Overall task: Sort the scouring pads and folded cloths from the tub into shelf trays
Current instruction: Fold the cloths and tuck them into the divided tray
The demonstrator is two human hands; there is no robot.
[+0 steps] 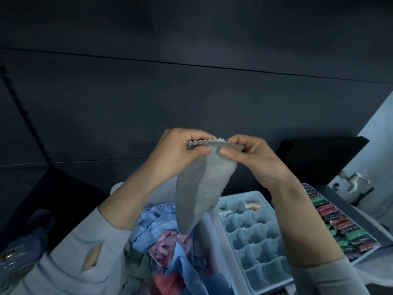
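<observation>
A grey waffle-textured cloth [200,188] hangs in the air above the tub, its lower end tapering to a point. My left hand [176,152] pinches its top edge on the left and my right hand [248,154] pinches the same edge on the right, thumbs facing me. Below them the tub [119,187] holds a heap of crumpled blue, pink and red cloths [165,237]. To its right lies a pale divided tray [255,237] with many small compartments; two far compartments hold a rolled item each, one pale green [225,213], one cream [252,205].
A second tray [340,228] at the right is packed with red and green scouring pads. A dark wall fills the upper view. A dark shelf board [323,158] juts out at the right. A bluish object [38,231] sits at the lower left.
</observation>
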